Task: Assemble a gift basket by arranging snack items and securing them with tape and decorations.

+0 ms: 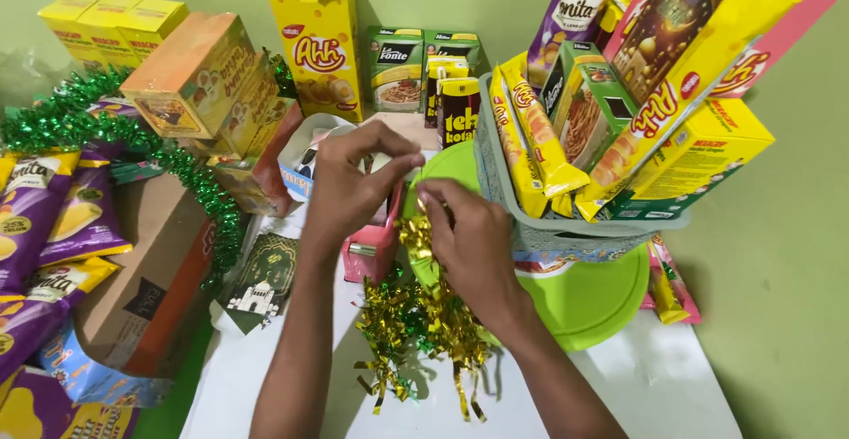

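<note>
Two hands meet over the middle of the white table (654, 386), and between them we see a strand of gold and green tinsel (423, 311), crinkled metallic foil that bunches below the fingers and trails in thin ribbons onto the tabletop. Our right hand (473, 240) has its fingers curled down onto the upper end of the strand, pinching the foil against the edge of the green plate (588, 302), a smooth round plastic disc. Our left hand (349, 187) is bent at the knuckles with thumb and fingertips drawn together just above the same spot (whether it grips anything small we cannot tell). Just beneath it sits a pink tape dispenser (371, 244), blocky, with a metal cutting edge. On the plate stands a grey plastic basket (531, 218), its wall perforated, packed with upright yellow snack packets (539, 138) and green and yellow cardboard boxes. Behind the hands a tall yellow carton (318, 45) stands against the wall. Off to the left lie a brown cardboard box (155, 267), a green tinsel garland (190, 178) draped across it, and glossy purple chip bags (53, 218).
</note>
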